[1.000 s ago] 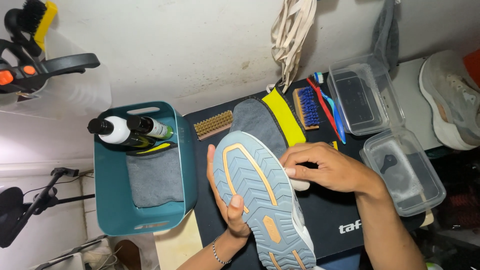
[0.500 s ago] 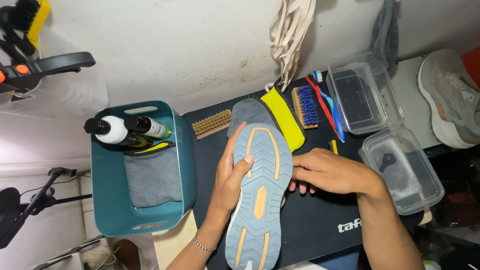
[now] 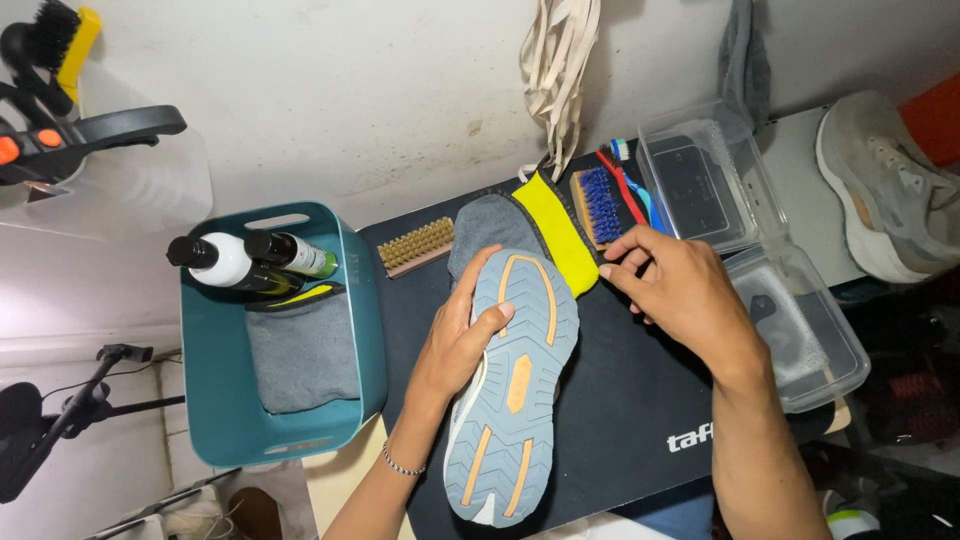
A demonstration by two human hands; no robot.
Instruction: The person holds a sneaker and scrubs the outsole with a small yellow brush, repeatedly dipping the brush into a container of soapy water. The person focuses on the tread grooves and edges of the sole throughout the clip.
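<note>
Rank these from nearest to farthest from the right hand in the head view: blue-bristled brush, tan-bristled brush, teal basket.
1. Blue-bristled brush: just beyond the right hand's fingertips, at the mat's far edge.
2. Tan-bristled brush: farther left on the mat, past the grey insole.
3. Teal basket: farthest, off the mat's left side.

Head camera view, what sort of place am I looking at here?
Probably a shoe-cleaning workbench. The left hand holds a sneaker sole-up on a black mat, the right hand reaches toward a blue-bristled brush, and a teal caddy holds bottles.
</note>
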